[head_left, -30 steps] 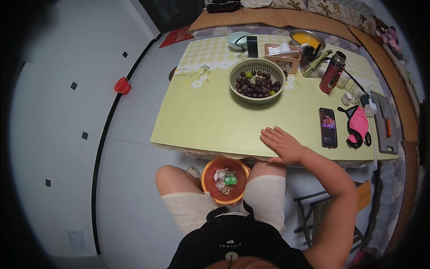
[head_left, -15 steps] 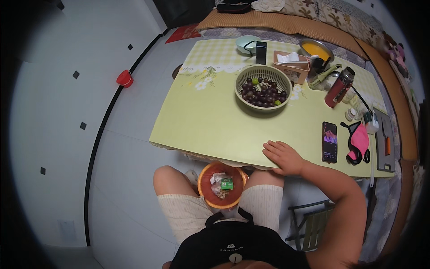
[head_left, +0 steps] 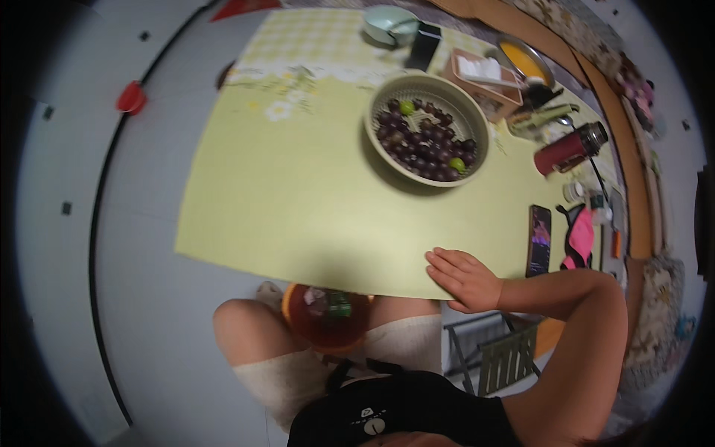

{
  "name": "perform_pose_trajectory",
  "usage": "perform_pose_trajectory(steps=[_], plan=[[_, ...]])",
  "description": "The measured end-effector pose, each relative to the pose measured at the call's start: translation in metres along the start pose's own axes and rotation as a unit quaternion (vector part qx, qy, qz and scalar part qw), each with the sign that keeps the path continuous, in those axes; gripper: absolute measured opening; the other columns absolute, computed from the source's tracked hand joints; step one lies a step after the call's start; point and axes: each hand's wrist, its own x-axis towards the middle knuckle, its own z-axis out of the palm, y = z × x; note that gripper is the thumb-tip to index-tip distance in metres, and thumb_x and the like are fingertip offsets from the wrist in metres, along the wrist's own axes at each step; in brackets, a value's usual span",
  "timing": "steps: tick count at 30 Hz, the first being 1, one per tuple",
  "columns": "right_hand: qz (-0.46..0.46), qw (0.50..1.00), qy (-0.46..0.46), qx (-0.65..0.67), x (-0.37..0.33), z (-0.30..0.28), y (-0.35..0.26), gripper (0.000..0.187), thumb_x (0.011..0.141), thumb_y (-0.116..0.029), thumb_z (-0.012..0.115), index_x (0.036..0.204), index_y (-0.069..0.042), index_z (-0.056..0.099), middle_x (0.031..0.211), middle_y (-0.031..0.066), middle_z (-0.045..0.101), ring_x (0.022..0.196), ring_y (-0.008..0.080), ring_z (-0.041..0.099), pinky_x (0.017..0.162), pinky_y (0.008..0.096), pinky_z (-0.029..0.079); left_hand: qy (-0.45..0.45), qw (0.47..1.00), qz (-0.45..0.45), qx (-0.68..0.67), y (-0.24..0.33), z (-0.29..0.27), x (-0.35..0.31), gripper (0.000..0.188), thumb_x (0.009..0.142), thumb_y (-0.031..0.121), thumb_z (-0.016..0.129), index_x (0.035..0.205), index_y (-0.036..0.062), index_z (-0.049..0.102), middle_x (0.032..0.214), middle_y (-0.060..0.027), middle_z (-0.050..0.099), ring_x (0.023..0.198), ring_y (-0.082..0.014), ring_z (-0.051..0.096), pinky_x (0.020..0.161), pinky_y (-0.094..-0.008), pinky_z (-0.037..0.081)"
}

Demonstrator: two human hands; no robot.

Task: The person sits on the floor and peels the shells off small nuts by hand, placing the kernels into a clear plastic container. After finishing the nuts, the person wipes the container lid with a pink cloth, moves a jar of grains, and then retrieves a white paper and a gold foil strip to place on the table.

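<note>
My right hand point(head_left: 468, 280) lies flat on the near edge of the table point(head_left: 298, 201), palm down, with its fingers stretched out and nothing in it. Beyond it stands a pale strainer bowl point(head_left: 372, 138) of dark purple grapes point(head_left: 426, 145), among which two green ones show. A phone point(head_left: 539, 240) with a lit screen lies to the right of this hand. My left hand is out of view. Under the table edge, between my knees, sits a red bin point(head_left: 304, 328) with an orange rim, holding crumpled wrappers and a green packet.
At the back are a mint bowl point(head_left: 387, 27), a black box-shaped object point(head_left: 423, 46), a tissue box point(head_left: 485, 93) and a metal bowl point(head_left: 526, 59) with yellow contents. A red thermos point(head_left: 560, 151) and pink-and-black item point(head_left: 579, 235) stand right. A folding chair point(head_left: 506, 361) is below.
My view has shifted and tilted, so the table and bowl appear larger and closer. My right hand stays flat on the table edge. No object has visibly been moved.
</note>
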Motion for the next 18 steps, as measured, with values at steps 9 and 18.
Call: perform_pose_trajectory(steps=[9,18], plan=[[0.023,0.998,0.003,0.066,0.008,0.006,0.011,0.064,0.061,-0.007,0.067,0.123,-0.001,0.054,0.144,0.0182,0.043,0.129,0.0313,0.047,0.103,0.0408,0.040,-0.078,0.994,-0.064,0.039,-0.040,-0.017,-0.032,0.075,0.080,0.035,0.072,0.132,-0.0108,0.043,0.122,-0.0309,0.056,0.114,-0.0434,0.055,0.100,-0.0450,0.043],[0.041,0.997,-0.016,0.060,0.016,0.000,0.012,0.063,0.061,-0.012,0.067,0.122,-0.006,0.056,0.143,0.0144,0.045,0.128,0.0279,0.048,0.103,0.0380,0.040,-0.124,0.985,-0.107,0.059,-0.062,-0.069,-0.073,0.074,0.080,0.033,0.072,0.132,-0.0109,0.043,0.122,-0.0310,0.057,0.114,-0.0437,0.055,0.100,-0.0452,0.043]])
